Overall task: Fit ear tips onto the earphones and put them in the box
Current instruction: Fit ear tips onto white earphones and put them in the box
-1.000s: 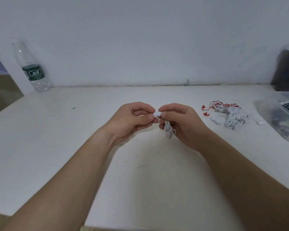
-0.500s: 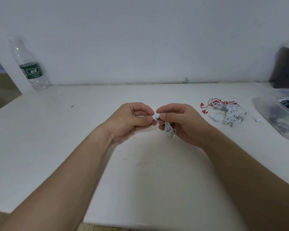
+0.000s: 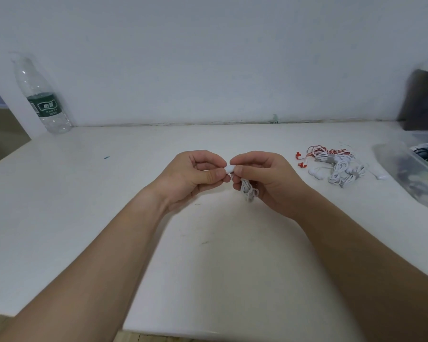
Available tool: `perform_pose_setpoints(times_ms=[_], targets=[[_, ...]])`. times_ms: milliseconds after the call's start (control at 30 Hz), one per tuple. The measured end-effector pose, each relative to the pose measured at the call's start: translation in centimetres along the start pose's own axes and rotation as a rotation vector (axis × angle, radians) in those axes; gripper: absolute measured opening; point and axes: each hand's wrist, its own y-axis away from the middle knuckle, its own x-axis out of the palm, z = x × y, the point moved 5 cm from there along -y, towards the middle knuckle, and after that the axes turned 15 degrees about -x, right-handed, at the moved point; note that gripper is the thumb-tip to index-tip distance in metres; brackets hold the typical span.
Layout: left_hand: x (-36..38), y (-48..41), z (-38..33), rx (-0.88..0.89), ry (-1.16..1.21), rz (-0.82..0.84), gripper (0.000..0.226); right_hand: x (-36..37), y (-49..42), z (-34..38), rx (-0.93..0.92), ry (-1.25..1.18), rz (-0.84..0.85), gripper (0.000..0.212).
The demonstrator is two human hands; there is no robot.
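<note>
Left hand (image 3: 195,172) pinches the white ear tip (image 3: 229,168), right hand (image 3: 265,177) grips the earphone (image 3: 248,191); skewed pressure could pop it off.

At your far left, a clear plastic bottle (image 3: 43,99) with a green label stands upright on the white tabletop (image 3: 109,206), close against the pale wall (image 3: 208,58). A small teal speck (image 3: 106,157) marks the tabletop nearby. At your far right stands a dark object (image 3: 423,99), too blurred to identify.
</note>
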Motion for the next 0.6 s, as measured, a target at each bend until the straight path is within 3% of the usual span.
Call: perform_pose_setpoints(times_ms=[133,300,467,600], targets=[[0.1,0.1,-0.2,0.007,-0.026,-0.017,0.011,0.2,0.0,0.1,0.014,-0.084,0.000,0.013],[-0.4,0.1,-0.3,0.050,-0.169,-0.158,0.008,0.4,-0.3,0.3,0.042,-0.329,-0.057,0.013],[1.1,0.5,-0.1,0.007,-0.174,-0.057,0.017,0.4,-0.3,0.2,0.050,-0.375,-0.027,0.011],[1.0,0.3,-0.1,0.034,-0.134,-0.077,0.012,0.4,-0.1,0.1,0.076,-0.355,-0.006,0.011]])
